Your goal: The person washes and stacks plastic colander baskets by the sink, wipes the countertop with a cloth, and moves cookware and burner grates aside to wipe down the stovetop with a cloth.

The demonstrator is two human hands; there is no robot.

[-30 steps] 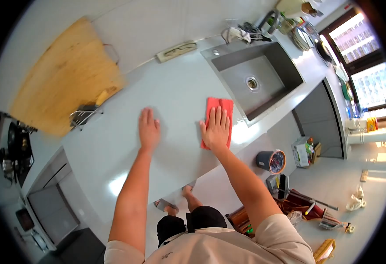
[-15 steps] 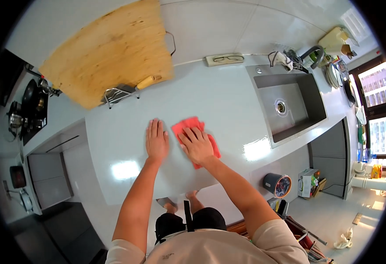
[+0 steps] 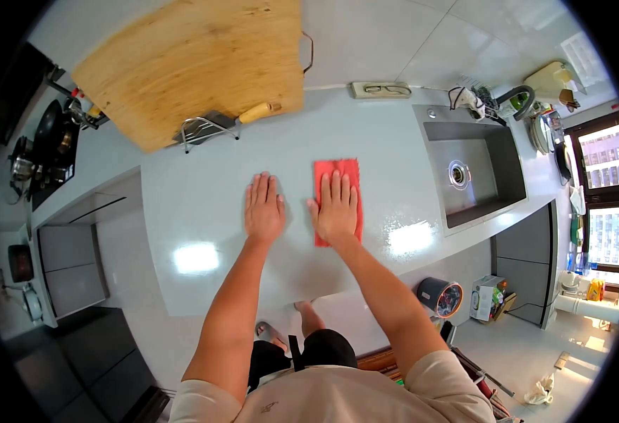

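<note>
Mid-frame, the right hand point(image 3: 336, 217) lay open across the red cloth point(image 3: 351, 167) (the left hand point(image 3: 264, 217), open too, gripped nothing); even palm pressure suited wiping.

This is looking like a home kitchen: a steel sink point(image 3: 473, 169) is sitting in the pale countertop point(image 3: 302, 275), a wooden cutting board point(image 3: 204, 67) is standing by the wall, and pans point(image 3: 50, 127) are resting on the stove point(image 3: 54, 185).

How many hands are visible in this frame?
2. The left hand lies palm down on the countertop; the right hand lies on the red cloth, nearer the sink.
</note>
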